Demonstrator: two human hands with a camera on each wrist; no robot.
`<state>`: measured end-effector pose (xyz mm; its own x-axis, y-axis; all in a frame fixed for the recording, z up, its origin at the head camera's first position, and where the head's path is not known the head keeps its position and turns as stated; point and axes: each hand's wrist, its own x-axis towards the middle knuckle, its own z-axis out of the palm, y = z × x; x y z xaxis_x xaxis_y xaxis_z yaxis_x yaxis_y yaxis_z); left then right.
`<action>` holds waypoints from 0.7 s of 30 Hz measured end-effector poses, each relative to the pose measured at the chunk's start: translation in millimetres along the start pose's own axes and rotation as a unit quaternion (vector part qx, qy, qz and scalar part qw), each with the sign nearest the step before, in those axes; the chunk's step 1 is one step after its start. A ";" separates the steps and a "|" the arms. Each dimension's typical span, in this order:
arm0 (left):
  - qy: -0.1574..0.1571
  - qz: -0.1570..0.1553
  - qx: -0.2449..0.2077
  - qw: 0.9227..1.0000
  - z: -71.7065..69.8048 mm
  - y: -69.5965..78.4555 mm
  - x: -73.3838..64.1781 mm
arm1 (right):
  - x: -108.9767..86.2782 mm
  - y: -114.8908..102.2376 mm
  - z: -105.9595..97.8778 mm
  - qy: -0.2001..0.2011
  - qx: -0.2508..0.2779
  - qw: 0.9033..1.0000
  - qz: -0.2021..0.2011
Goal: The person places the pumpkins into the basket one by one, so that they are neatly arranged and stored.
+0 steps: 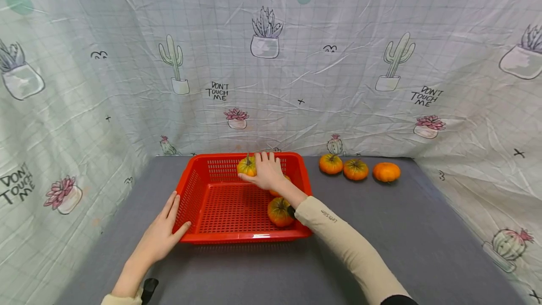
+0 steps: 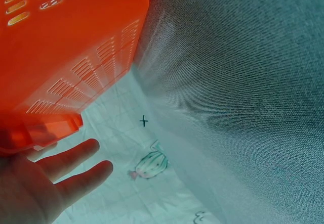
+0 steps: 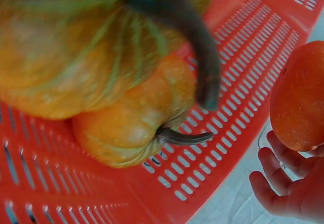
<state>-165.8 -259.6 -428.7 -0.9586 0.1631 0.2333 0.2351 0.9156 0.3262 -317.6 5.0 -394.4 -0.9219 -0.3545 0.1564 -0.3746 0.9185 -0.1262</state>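
A red perforated plastic basket [image 1: 243, 236] sits on the table. My left hand [image 1: 161, 234] rests on its left rim with fingers extended; in the left wrist view the hand [image 2: 45, 183] lies against the rim, fingers spread. Over the back part of the basket my right hand [image 1: 267, 173] holds a small yellow-orange pumpkin [image 1: 246, 166], its stem up. The right wrist view shows that pumpkin [image 3: 298, 95] against the fingers. Two more pumpkins lie along the basket's right side: a greenish-orange one [image 1: 280, 212] in front and one partly hidden under my right wrist.
To the right of the basket, three small pumpkins stand in a row near the table's back edge: one [image 1: 330, 164], another [image 1: 355, 169] and a plain orange one [image 1: 386, 172]. A cactus-print cloth [image 1: 305, 84] hangs behind and on both sides of the grey table [image 1: 372, 229].
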 end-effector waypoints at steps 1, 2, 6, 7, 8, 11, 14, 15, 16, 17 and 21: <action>0.000 0.000 0.001 1.000 0.1 -0.2 0.1 | -0.1 0.3 1.4 -0.005 -0.007 1.000 -0.002; 0.001 0.000 0.001 1.000 0.4 -0.5 0.2 | 0.0 0.5 2.4 -0.009 -0.011 1.000 -0.004; 0.000 -0.002 0.001 1.000 1.2 -1.5 0.3 | 1.4 1.7 6.2 -0.026 -0.016 1.000 0.000; -0.001 -0.002 0.001 1.000 1.3 -1.9 0.1 | 2.0 1.9 6.8 -0.031 -0.016 0.999 0.001; -0.001 -0.002 0.001 1.000 1.1 -2.1 0.0 | 2.5 1.7 7.3 -0.036 -0.016 0.999 0.002; -0.006 -0.005 -0.001 1.000 0.8 -2.8 -0.7 | 4.0 0.8 9.4 -0.045 -0.021 0.999 0.000; -0.006 -0.005 -0.002 1.000 0.9 -3.0 -0.9 | 4.4 -0.5 12.4 -0.045 -0.031 0.999 -0.003; -0.006 -0.005 -0.001 1.000 1.2 -3.3 -1.0 | 4.3 -0.6 13.5 -0.046 -0.033 0.998 -0.003; -0.005 -0.004 -0.001 1.000 1.4 -3.3 -0.8 | 4.1 -0.6 14.4 -0.048 -0.035 0.998 -0.003; -0.004 -0.004 -0.001 1.000 1.6 -3.2 -0.8 | 3.8 -0.6 15.2 -0.050 -0.037 0.998 -0.002; -0.002 -0.003 -0.003 1.000 2.0 -2.8 -0.5 | 3.6 0.5 17.8 -0.059 -0.048 0.997 0.003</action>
<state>-166.3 -261.6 -431.5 -0.9608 0.1589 0.2270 0.2300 0.9143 0.3334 -322.9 1.1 -411.3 -0.9313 -0.3622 0.0391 -0.3635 0.9311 -0.0318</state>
